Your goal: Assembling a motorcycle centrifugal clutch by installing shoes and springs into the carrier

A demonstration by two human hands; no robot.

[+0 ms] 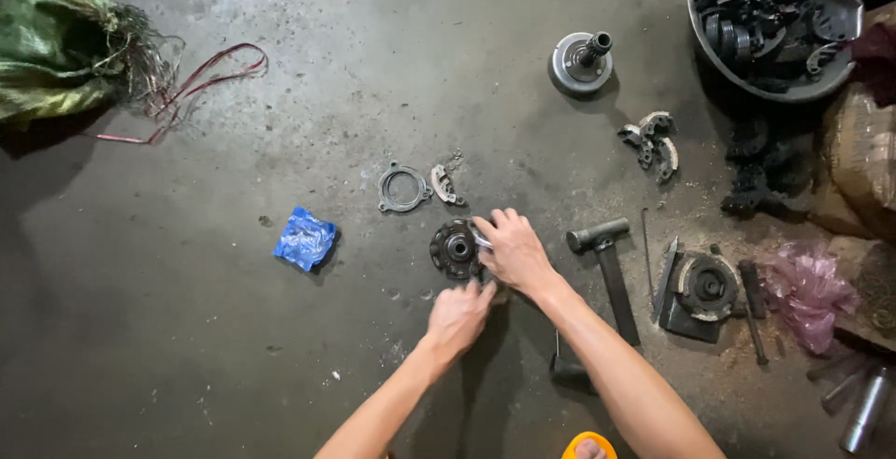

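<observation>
Round dark clutch part [455,249] on floor, right hand [513,252] gripping its edge, left hand [457,317] just below, closed

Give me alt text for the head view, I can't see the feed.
Seen from above, both hands work a round dark metal hub on a grey concrete floor: the right hand presses on its edge, and the left hand sits just below. Nearby lie a hammer, a ring gasket, a blue packet and a bowl of dark parts.

concrete floor [187,328] bears hammer [607,268], blue packet [305,238].
</observation>
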